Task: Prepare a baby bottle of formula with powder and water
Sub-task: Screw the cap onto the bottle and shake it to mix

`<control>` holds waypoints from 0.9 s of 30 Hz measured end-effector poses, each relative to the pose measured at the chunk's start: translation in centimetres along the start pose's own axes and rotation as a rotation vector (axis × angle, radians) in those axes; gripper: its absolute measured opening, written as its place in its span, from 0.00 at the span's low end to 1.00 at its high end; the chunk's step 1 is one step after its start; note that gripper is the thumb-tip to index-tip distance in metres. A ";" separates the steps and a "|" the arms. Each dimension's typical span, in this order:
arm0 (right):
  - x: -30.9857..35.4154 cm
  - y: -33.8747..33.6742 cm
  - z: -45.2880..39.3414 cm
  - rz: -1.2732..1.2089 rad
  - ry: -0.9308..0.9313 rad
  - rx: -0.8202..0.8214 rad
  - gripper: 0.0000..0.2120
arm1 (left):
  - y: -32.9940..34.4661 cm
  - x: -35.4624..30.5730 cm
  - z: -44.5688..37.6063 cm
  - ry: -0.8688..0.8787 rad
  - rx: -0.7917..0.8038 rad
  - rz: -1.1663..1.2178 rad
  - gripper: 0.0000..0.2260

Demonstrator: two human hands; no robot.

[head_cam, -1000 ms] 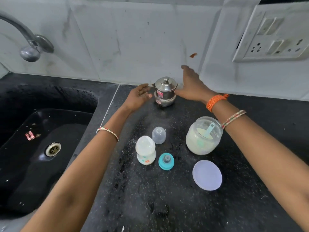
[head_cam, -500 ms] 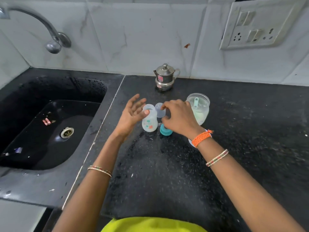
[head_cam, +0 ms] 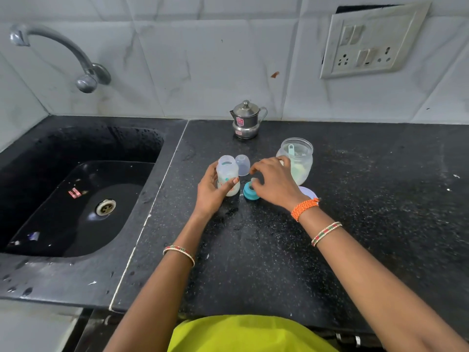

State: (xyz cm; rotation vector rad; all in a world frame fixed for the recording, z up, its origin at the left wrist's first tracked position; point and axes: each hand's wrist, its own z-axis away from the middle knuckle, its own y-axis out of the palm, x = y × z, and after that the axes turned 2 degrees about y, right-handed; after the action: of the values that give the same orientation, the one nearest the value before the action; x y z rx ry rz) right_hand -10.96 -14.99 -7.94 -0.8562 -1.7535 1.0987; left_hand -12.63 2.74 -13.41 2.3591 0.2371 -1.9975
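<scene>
— What is your left hand doing?

— My left hand (head_cam: 212, 193) is wrapping around the baby bottle (head_cam: 227, 175), thumb across the front, fingers behind it. The bottle is standing upright and uncapped on the black counter (head_cam: 253, 250), just right of the sink (head_cam: 76, 199).

— And the right one?

— My right hand (head_cam: 272, 182) is hovering over the teal nipple ring (head_cam: 250, 192), fingers curled down toward it. I'm touching its top with my fingertips (head_cam: 254, 183), but I cannot tell whether I'm actually gripping it; the ring is sitting flat on the counter, just beside the bottle.

— Where is the powder?

— The formula jar (head_cam: 298, 158) is standing open behind my right hand, with a pale green scoop (head_cam: 291, 149) leaning inside it. Its round lid (head_cam: 308, 192) is lying flat on the counter, partly hidden under my wrist.

— Anything else near the bottle?

— The clear bottle cap (head_cam: 243, 165) is sitting just behind it, dome up, touching or nearly touching it. Farther back, against the tiled wall, the small steel pot (head_cam: 245, 120) is standing with its lid on, well apart from both my hands
</scene>
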 end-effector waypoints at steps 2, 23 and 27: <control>0.5 0.0 0.3 -0.052 0.036 0.056 0.15 | 0.0 0.2 0.0 0.011 -0.009 -0.011 0.24; 6.3 -6.3 -5.6 -0.014 -0.243 0.235 0.21 | 0.3 1.1 0.9 0.002 -0.062 -0.115 0.26; 7.2 -5.5 -8.0 0.179 -0.373 0.425 0.20 | 0.2 1.1 0.9 -0.023 -0.065 -0.124 0.26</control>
State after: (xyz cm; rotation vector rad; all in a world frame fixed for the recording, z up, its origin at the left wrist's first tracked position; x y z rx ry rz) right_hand -6.96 -8.20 1.26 -0.5750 -1.6587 1.7640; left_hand -13.26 2.54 -14.69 2.3340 0.4506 -2.0343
